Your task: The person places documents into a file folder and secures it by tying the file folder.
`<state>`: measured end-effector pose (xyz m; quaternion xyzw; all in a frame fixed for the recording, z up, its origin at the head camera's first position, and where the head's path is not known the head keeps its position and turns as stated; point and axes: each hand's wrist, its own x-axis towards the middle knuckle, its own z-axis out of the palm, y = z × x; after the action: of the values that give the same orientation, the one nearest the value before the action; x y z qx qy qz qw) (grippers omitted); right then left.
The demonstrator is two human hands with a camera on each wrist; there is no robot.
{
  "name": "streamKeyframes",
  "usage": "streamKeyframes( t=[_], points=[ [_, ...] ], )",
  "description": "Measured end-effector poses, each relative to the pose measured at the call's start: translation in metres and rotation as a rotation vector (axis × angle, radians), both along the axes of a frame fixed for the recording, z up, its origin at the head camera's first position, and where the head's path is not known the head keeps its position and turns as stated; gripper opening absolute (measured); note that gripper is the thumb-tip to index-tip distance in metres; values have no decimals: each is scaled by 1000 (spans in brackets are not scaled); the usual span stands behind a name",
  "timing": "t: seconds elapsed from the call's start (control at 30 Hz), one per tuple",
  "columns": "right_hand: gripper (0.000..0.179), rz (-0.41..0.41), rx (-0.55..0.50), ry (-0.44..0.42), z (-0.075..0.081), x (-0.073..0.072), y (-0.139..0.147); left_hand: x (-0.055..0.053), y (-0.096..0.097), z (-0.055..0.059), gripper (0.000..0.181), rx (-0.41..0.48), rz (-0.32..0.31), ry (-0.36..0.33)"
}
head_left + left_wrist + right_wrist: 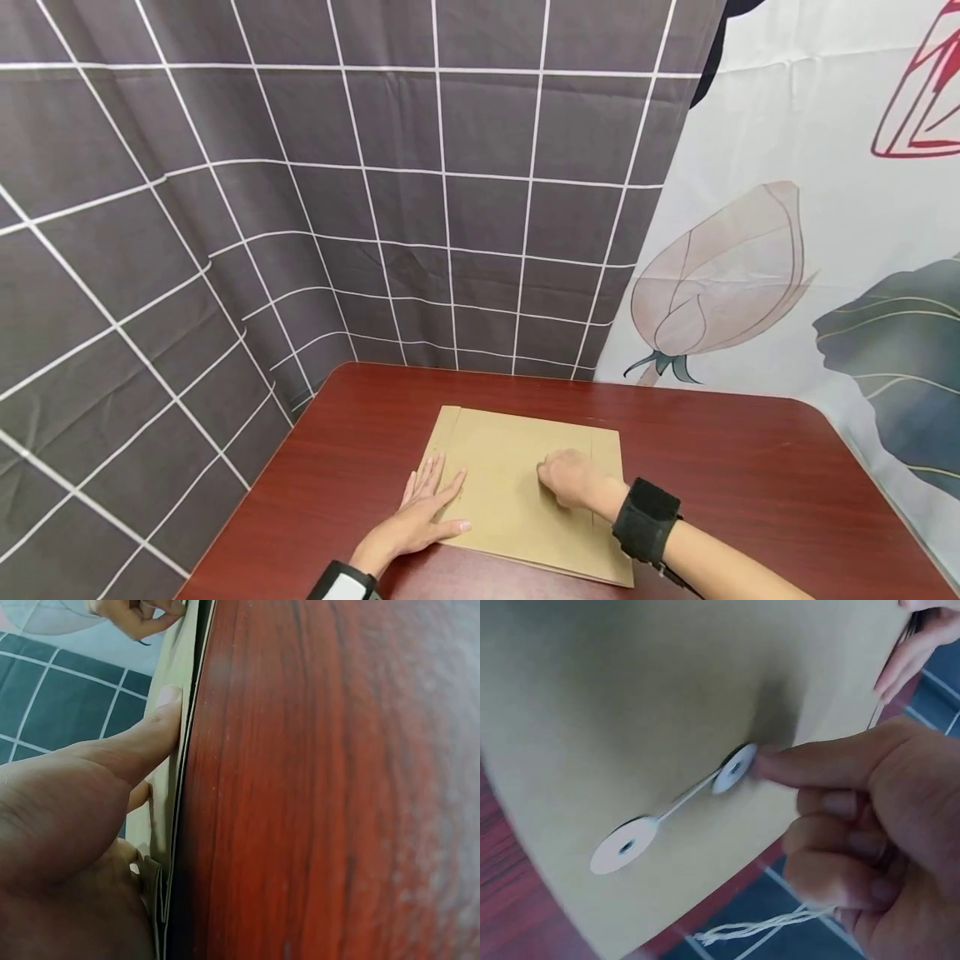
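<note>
A brown kraft-paper document envelope [517, 492] lies flat on the table. My left hand [420, 512] rests spread on its left part; in the left wrist view the thumb [154, 742] lies along the near edge. My right hand [573, 479] is over the right half with fingers curled. The right wrist view shows two white round buttons [622, 846] with a thin string [686, 796] stretched between them. There my right hand [870, 832] has a fingertip at the farther button [735, 769]. A loose white string end [761, 926] hangs from its curled fingers.
The reddish-brown wooden table [750, 483] extends around the envelope. Behind it hangs a dark grey curtain [480, 208] with white grid lines, beside a white cloth [757, 108] printed with a flower bud and a leaf. Each wrist wears a dark band [647, 518].
</note>
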<state>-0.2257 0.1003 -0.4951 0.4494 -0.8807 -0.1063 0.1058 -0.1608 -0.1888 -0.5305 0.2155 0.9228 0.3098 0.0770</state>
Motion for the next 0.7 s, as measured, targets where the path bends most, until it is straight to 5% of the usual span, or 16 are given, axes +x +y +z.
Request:
streamKeyframes(
  t=[0.07,0.3,0.7],
  points=[
    [18,-11,-53,-78,0,-6,5,0,0,-1,77,1,1,0],
    [26,-149,-350,-568,5,-27,22,0,1,-4,76,6,4,-4],
    [43,-399,-551,-841,1,-35,35,-1,-1,0,77,-13,14,-10]
  ],
)
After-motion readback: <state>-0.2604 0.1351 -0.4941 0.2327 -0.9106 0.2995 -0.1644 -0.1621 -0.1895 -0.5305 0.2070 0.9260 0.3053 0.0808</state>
